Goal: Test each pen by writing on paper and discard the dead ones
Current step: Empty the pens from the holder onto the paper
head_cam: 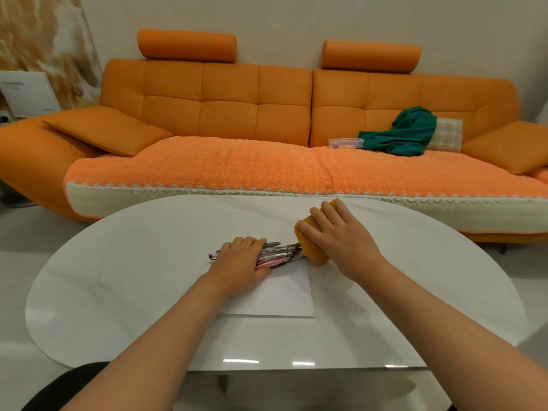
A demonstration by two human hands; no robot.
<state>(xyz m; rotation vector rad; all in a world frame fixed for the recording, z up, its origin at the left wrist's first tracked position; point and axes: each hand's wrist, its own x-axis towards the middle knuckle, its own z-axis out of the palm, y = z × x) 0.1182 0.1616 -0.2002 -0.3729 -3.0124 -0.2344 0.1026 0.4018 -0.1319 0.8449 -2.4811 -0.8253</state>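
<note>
Straight ahead of you, a long orange sofa (225, 114) fills the width of the room, with two roll headrests on top and a knitted orange cover over its seat. A loose orange cushion (106, 129) leans at its left end. Toward its right end a dark green cloth (406, 134) lies crumpled against a pale checked cushion (447, 134), and a small clear plastic box (345, 143) sits just beside the cloth.

Nearer to you stands a glossy white table (148, 277) with rounded ends. A white sheet of paper (284, 298) lies flat at its middle, directly in front of you.

Both your bare forearms reach out over the table. Your left hand (240, 262) is palm down at the far edge of the paper, its fingers curled over a bundle of pens (278, 253) and gripping them together. Your right hand (338, 232) is palm down a little farther out and to the right, its fingers bent over the top of an orange pouch (315, 255) and its thumb against the pouch's left side, holding it on the table.

The pens lie almost level across the table. Their capped ends stick out to the left of your left hand, and their other ends reach the pouch's near end. You cannot tell whether those ends are inside the pouch. Most barrels look clear, some with pink or red in them.
</note>
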